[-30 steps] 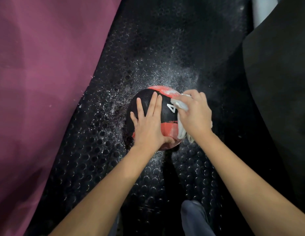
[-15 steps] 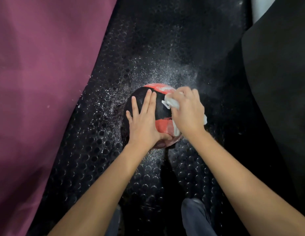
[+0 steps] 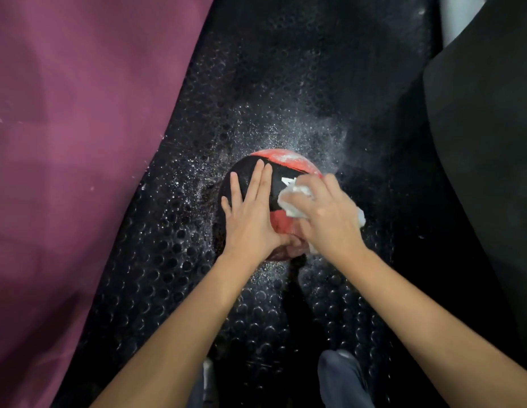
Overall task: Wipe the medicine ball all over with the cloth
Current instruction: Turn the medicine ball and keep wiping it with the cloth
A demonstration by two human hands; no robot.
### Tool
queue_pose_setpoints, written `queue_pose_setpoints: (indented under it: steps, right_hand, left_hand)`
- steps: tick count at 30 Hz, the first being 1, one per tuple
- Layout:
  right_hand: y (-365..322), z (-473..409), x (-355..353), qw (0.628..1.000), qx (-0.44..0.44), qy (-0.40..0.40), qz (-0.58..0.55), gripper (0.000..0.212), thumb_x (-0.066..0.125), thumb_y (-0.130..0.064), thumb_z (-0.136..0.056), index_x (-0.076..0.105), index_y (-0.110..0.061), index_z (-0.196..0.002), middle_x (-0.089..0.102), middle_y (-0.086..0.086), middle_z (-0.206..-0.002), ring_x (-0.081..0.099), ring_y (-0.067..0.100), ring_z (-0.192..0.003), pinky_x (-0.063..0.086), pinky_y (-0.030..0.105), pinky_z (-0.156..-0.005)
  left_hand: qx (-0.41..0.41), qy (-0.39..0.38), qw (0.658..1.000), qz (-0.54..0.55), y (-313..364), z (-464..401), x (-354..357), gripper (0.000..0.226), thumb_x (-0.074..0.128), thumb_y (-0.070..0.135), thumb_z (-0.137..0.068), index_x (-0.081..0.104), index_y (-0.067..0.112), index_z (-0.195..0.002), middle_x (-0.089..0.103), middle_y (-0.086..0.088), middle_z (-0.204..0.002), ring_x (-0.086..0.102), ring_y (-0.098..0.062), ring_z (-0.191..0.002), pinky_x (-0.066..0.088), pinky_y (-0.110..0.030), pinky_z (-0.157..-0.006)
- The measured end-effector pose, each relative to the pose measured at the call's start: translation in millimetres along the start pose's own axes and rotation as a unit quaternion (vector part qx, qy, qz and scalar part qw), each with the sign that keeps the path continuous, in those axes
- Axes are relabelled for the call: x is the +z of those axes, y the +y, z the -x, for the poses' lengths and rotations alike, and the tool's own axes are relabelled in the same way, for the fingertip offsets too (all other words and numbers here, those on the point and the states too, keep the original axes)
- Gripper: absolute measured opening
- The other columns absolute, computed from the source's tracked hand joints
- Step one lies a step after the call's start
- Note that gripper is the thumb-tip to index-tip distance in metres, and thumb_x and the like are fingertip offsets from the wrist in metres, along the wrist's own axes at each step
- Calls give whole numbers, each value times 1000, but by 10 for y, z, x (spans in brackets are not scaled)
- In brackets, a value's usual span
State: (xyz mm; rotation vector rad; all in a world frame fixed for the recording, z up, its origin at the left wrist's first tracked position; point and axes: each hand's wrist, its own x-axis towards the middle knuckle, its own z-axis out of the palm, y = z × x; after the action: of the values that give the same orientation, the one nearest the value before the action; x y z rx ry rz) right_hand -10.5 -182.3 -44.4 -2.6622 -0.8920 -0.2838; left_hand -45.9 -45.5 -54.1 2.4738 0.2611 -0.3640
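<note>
Item: medicine ball (image 3: 288,166), red and black, on studded black floor mat (image 3: 168,290). Left hand (image 3: 250,219) flat, fingers straight, pressing to stop it rolling. Right hand (image 3: 330,216) clenched round white cloth (image 3: 294,198), rubbing the ball's upper right side.

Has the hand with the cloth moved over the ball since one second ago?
Yes. The right hand and its cloth slid leftward across the ball, now partly covering its white mark, nearer the flat left hand.
</note>
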Motion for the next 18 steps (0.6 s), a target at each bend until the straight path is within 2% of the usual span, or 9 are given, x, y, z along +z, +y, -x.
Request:
queue_pose_setpoints:
  steps: [3, 5, 8, 10, 12, 13, 15, 18]
  right_hand:
    - [129, -192, 37, 986, 165, 8, -26, 29, 59, -5, -80, 73, -24, -96, 62, 1, -103, 49, 24, -90, 32, 25, -53]
    - [168, -219, 95, 975, 217, -7, -57, 28, 62, -7, -83, 72, -27, -101, 60, -3, -108, 47, 22, -96, 34, 27, -58]
    - [182, -284, 107, 971, 219, -24, -91, 24, 61, -14, -89, 70, -29, -105, 57, -7, -110, 45, 17, -101, 35, 28, -65]
    - [190, -371, 83, 968, 221, -37, -112, 21, 59, -20, -92, 69, -29, -108, 57, -7, -111, 45, 17, -102, 39, 31, -71]
    - [221, -457, 70, 966, 220, -56, -121, 20, 56, -26, -94, 67, -29, -110, 57, -6, -113, 46, 18, -105, 39, 32, -78]
    - [246, -493, 66, 966, 220, -64, -123, 21, 55, -27, -95, 67, -29, -111, 57, -5, -115, 46, 18, -106, 39, 32, -79]
    - [282, -523, 70, 966, 217, -64, -129, 20, 55, -27, -94, 67, -30, -111, 57, -5, -115, 48, 19, -106, 42, 34, -82]
    - [243, -379, 93, 971, 203, -30, -119, 25, 58, -15, -91, 68, -28, -109, 57, -3, -114, 48, 19, -101, 43, 33, -73]
  left_hand:
    - [0, -2, 1000, -16, 16, -16, 13, 143, 87, 53, -54, -11, 24, -154, -19, 18, -159, -22, -28, -146, 4, -62, -114]
    - [5, -3, 1000, -21, -3, -23, -13, 144, 87, 55, -53, -12, 24, -154, -19, 18, -159, -21, -29, -146, 3, -63, -114]
    - [10, -20, 1000, -15, -37, -80, -92, 131, 78, 62, -63, -8, 25, -155, -16, 17, -160, -19, -30, -147, -2, -65, -112]
    - [5, 19, 999, 39, -30, -148, -136, 93, 55, 63, -86, 8, 25, -156, -4, 13, -162, -14, -27, -148, -6, -64, -113]
    - [13, 90, 993, 76, -7, -237, -94, 57, 30, 49, -102, 25, 25, -153, 14, 10, -162, -5, -22, -150, -5, -60, -117]
    - [22, 123, 990, 68, 6, -260, -38, 51, 22, 44, -105, 30, 25, -152, 19, 9, -160, 0, -20, -150, -3, -57, -118]
    - [37, 192, 980, 41, 20, -298, 106, 55, 13, 42, -101, 38, 26, -148, 30, 10, -157, 14, -19, -149, 4, -51, -120]
    - [39, 260, 964, 29, 25, -402, 235, 54, 17, 36, -99, 50, 25, -140, 44, 10, -148, 29, -19, -144, 13, -46, -118]
